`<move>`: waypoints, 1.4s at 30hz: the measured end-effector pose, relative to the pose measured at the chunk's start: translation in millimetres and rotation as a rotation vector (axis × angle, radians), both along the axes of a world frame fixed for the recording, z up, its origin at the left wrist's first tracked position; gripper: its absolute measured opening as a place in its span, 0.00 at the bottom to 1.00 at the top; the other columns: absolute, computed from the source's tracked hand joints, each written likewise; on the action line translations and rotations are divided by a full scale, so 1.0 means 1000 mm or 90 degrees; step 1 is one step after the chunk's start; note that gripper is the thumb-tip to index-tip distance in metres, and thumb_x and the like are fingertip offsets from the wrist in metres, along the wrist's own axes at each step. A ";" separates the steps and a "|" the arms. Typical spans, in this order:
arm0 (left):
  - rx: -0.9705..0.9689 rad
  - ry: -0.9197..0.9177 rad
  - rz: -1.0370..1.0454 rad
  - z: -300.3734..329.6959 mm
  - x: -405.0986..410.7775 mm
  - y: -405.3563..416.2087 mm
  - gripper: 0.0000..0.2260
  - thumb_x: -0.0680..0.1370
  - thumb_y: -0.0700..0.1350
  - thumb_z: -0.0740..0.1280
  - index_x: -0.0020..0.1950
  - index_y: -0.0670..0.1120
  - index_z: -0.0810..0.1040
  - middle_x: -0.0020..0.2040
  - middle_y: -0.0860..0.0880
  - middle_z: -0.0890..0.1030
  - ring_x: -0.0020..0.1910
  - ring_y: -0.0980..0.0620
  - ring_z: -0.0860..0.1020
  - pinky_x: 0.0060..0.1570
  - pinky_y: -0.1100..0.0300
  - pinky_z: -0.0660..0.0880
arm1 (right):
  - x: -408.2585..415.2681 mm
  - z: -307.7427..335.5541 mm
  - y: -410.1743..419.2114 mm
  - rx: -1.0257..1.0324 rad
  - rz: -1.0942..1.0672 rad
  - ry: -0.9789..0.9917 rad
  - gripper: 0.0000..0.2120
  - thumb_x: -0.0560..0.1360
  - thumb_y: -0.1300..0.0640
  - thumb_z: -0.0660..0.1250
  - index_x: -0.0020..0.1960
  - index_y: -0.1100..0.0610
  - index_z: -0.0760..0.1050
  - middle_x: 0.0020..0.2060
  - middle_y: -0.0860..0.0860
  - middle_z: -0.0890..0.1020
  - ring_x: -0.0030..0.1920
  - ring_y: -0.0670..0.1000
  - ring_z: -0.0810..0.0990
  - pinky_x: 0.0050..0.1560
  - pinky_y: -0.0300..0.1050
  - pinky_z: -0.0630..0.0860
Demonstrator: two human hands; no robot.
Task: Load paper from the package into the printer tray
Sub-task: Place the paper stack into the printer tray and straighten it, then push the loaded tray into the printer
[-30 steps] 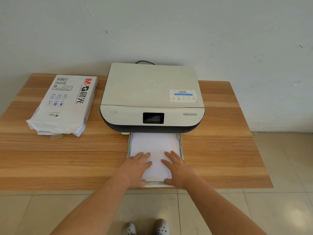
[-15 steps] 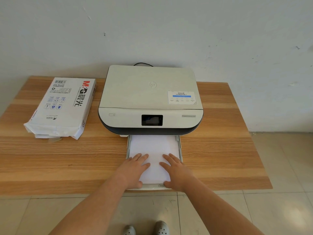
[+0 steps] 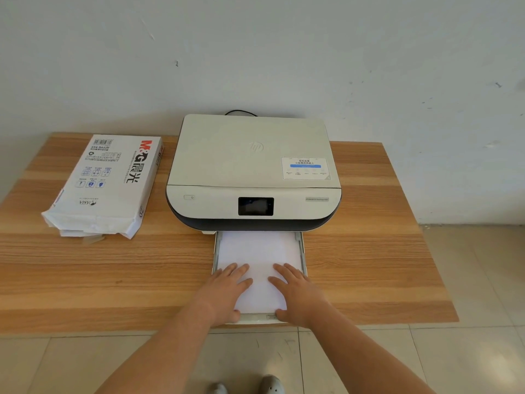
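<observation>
A white printer point(image 3: 252, 166) with a dark lower band stands at the back middle of the wooden table. Its paper tray point(image 3: 303, 248) is pulled out toward me and holds a white stack of paper point(image 3: 258, 251). My left hand point(image 3: 225, 291) and my right hand point(image 3: 297, 292) lie flat on the near half of the stack, fingers spread, thumbs at the tray's front edge. The opened paper package point(image 3: 105, 183) lies to the left of the printer, its torn end facing me.
The wooden table point(image 3: 369, 251) ends just in front of the tray, with tiled floor point(image 3: 468, 280) to the right and below. A black cable point(image 3: 241, 112) runs behind the printer along the white wall. My shoes point(image 3: 270, 386) show at the bottom.
My hands have stayed flat on the paper in the tray. The view has shifted slightly; nothing else has moved.
</observation>
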State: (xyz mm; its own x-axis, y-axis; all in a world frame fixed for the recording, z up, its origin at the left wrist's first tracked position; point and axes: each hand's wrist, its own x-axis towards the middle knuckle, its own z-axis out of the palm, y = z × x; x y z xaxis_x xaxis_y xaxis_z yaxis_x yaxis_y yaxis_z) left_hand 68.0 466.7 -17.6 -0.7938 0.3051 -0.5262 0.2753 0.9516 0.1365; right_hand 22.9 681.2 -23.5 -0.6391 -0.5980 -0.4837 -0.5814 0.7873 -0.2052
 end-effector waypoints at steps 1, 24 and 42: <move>0.002 -0.003 0.006 0.000 0.000 0.001 0.34 0.76 0.51 0.65 0.77 0.53 0.52 0.79 0.50 0.42 0.77 0.46 0.43 0.75 0.47 0.49 | 0.000 0.001 0.000 -0.001 -0.001 -0.001 0.37 0.75 0.44 0.64 0.78 0.48 0.50 0.79 0.49 0.44 0.78 0.52 0.41 0.75 0.51 0.43; 0.206 0.190 0.395 0.011 -0.019 -0.026 0.22 0.80 0.52 0.59 0.73 0.48 0.63 0.70 0.48 0.68 0.68 0.50 0.66 0.65 0.55 0.69 | -0.049 0.015 0.019 -0.228 -0.403 0.054 0.18 0.81 0.51 0.57 0.68 0.57 0.68 0.66 0.51 0.71 0.65 0.55 0.70 0.63 0.50 0.70; 0.044 -0.026 0.471 -0.007 -0.034 -0.033 0.22 0.82 0.56 0.49 0.68 0.46 0.69 0.63 0.46 0.77 0.60 0.48 0.75 0.56 0.55 0.72 | -0.062 -0.005 0.010 0.056 -0.384 -0.062 0.18 0.83 0.52 0.49 0.66 0.56 0.69 0.58 0.56 0.78 0.54 0.57 0.79 0.53 0.53 0.77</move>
State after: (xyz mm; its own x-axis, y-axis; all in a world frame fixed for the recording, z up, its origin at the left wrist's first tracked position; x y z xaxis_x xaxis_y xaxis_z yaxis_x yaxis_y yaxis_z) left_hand 34.4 434.1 -25.0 -0.7846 -0.2676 -0.5592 -0.4402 0.8757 0.1986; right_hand -38.8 691.6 -28.5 -0.8028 -0.1001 -0.5878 -0.0109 0.9881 -0.1534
